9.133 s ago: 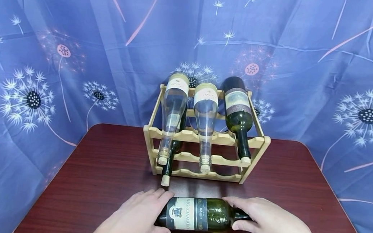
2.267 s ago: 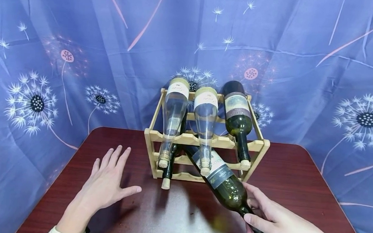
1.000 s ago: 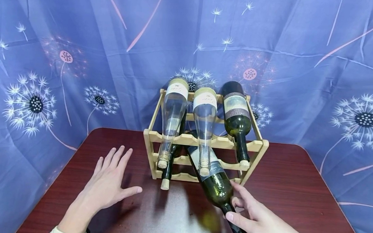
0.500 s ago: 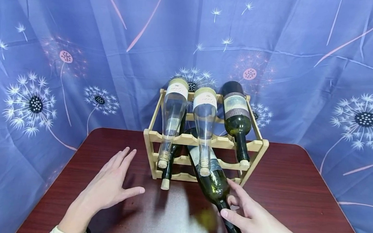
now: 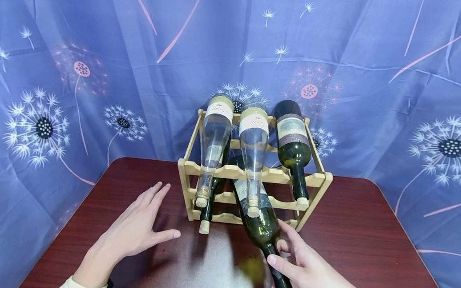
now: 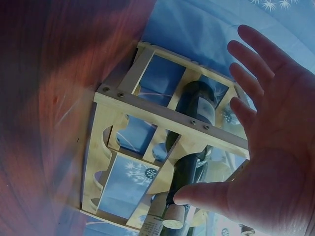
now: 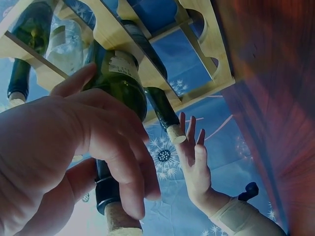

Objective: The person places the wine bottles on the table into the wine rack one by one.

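My right hand (image 5: 306,269) grips the neck of a dark green wine bottle (image 5: 262,229), thumb on top and fingers curled around it. The bottle's base end is inside the wooden wine rack (image 5: 318,180), in the middle column under the top row. It slants, with its corked neck toward the front right. In the right wrist view the cork (image 7: 120,219) sticks out past my fingers. My left hand (image 5: 130,228) holds nothing; it is spread over the table, left of the rack. In the left wrist view its thumb overlaps a racked bottle's cork (image 6: 173,216).
Two clear bottles, one on the left (image 5: 217,127) and one in the middle (image 5: 253,139), lie on the rack's top row beside a dark bottle (image 5: 293,141). Another dark bottle (image 5: 207,209) lies lower left. The reddish wooden table (image 5: 368,234) backs onto a blue curtain (image 5: 171,68).
The bottle lay sideways on the table under both hands; now its base is in the rack. Over the last second my right hand swung its neck left and base inward; my left hand shifted slightly.
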The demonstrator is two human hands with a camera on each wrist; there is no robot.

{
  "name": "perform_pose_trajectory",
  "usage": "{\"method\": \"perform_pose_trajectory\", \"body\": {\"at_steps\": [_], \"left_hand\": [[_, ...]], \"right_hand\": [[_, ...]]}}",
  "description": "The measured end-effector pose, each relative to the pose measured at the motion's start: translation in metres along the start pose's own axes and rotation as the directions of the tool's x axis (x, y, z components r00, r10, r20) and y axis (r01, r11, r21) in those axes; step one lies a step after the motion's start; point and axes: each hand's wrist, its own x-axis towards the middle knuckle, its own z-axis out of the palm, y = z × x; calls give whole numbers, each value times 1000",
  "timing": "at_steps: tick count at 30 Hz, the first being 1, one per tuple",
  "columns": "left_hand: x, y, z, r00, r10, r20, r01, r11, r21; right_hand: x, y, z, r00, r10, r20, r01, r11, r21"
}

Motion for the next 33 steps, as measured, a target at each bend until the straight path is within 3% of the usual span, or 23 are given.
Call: {"method": "perform_pose_trajectory", "body": {"at_steps": [7,14,19,33], "left_hand": [[1,0,0,1000,5,-8,-5,1000,-4],[1,2,-2,1000,7,-6,-7,1000,-10],[1,3,-3,1000,9,-8,-10,1000,-12],[1,1,-5,1000,-3,-9,3,1000,-13]], "right_hand": [[4,-1,6,1000,-4,-19,4,1000,22],[6,-2,11,996,78,-43,-73,990,117],[9,-1,15,997,65,-35,-58,985,164],[18,2,20,997,9,-71,-2,994,106]]}}
